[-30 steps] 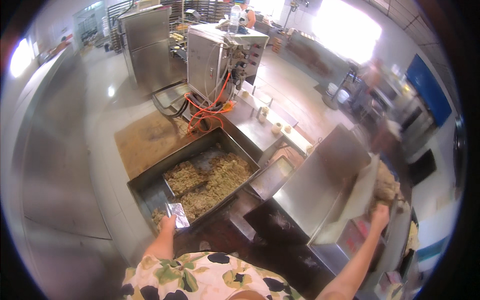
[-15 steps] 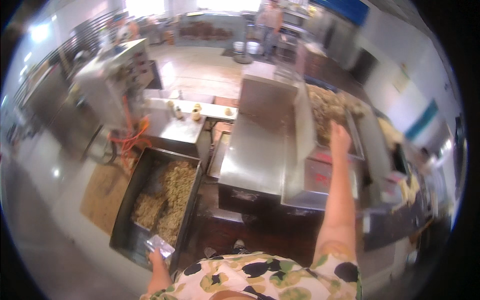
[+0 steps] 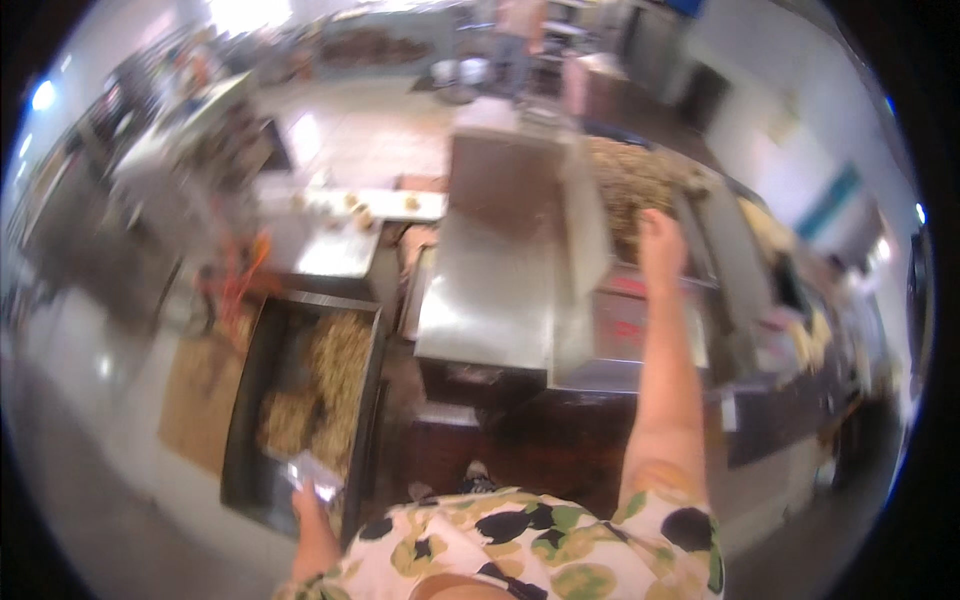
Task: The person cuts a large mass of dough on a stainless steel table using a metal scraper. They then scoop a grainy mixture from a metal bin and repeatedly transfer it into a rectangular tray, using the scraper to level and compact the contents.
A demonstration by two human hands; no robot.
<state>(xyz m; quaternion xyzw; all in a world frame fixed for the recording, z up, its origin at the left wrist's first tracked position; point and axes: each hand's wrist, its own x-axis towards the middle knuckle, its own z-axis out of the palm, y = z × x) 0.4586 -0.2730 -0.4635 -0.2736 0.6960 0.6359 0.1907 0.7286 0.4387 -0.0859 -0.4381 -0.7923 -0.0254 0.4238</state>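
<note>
My left hand (image 3: 308, 508) is closed on a shiny metal scraper-like piece (image 3: 316, 474), held over the near end of a deep dark metal bin (image 3: 268, 345). Inside that bin lies a pale, crumbly food mixture (image 3: 340, 372), with a browner heap beside it. On the right, my right arm stretches forward and my right hand (image 3: 662, 245) is at the near edge of a brown, chunky mixture (image 3: 628, 185) in a metal trough (image 3: 592, 215). Blur hides how its fingers are set and whether they hold anything.
A steel slope-topped unit (image 3: 490, 290) stands between bin and trough. Left of it, a white belt (image 3: 390, 205) carries several small round pieces. Orange hoses (image 3: 238, 275) hang by a machine. Further back, a person (image 3: 518, 45) stands near white buckets (image 3: 472, 70).
The view has shifted, moving the surroundings left and slightly up. My left hand still grips the metal piece over the bin; my right hand stays at the mixture.
</note>
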